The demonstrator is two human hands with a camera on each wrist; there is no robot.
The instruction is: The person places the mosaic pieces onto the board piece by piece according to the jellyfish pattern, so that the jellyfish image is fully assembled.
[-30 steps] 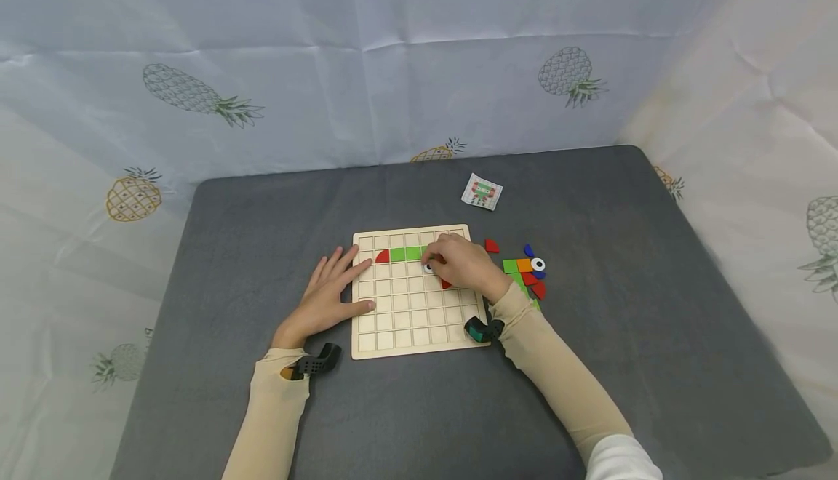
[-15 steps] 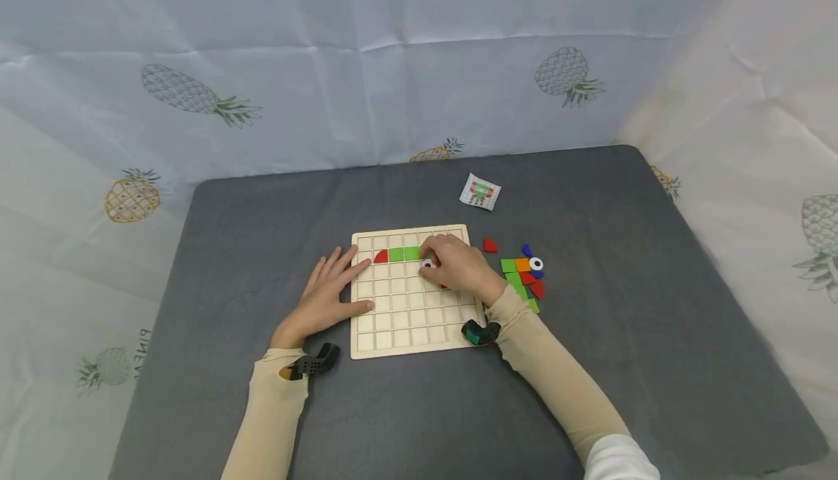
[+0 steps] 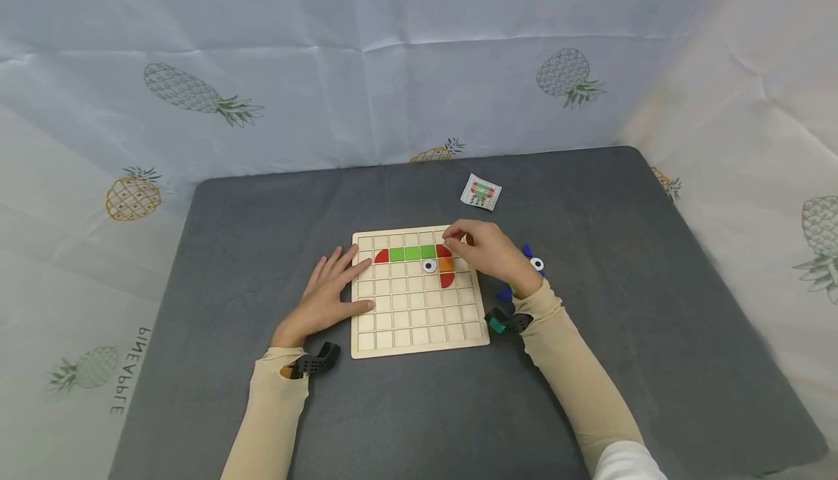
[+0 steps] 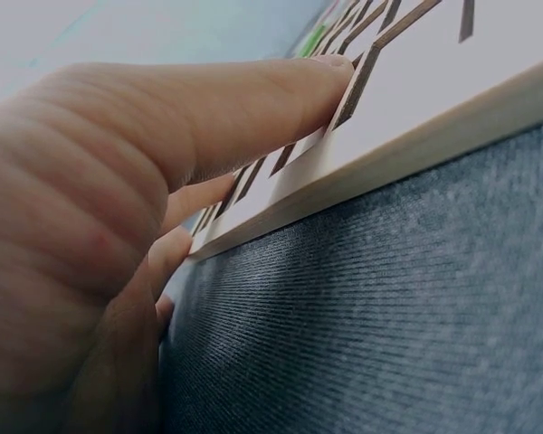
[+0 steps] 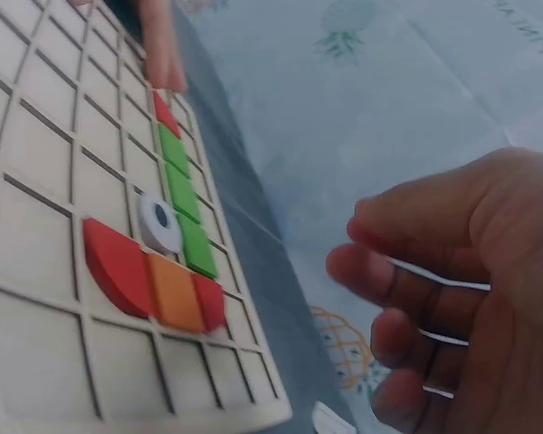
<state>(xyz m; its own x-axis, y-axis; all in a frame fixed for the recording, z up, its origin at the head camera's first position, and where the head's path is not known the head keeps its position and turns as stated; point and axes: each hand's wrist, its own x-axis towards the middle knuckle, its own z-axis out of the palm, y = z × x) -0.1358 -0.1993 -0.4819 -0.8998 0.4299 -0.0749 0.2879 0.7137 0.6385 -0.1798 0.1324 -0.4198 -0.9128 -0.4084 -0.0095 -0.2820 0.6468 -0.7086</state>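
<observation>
A wooden grid board [image 3: 399,320] lies on the table. My left hand [image 3: 325,297] rests on its left edge with fingers spread; in the left wrist view the thumb [image 4: 253,108] lies over the board's rim. My right hand [image 3: 489,251] hovers above the board's upper right side, fingers loosely bent, and the right wrist view shows nothing between them. One row holds a red quarter-round [image 3: 382,256], green squares [image 3: 412,253] and another red quarter-round [image 3: 441,250]. Under that right end sit an orange square [image 3: 446,265] and a red quarter-round [image 3: 447,281]. A white eye disc [image 5: 160,222] lies beside the orange square.
Right of the board are loose pieces, partly hidden by my right hand and wrist; another eye disc [image 3: 537,264] and a blue piece [image 3: 527,250] show. A small pattern card [image 3: 481,192] lies behind the board. A pineapple-print cloth [image 3: 366,87] hangs behind the table.
My right hand has let go of the eye disc and moved up and to the right, uncovering the disc and the pieces near it. The left hand has stayed put.
</observation>
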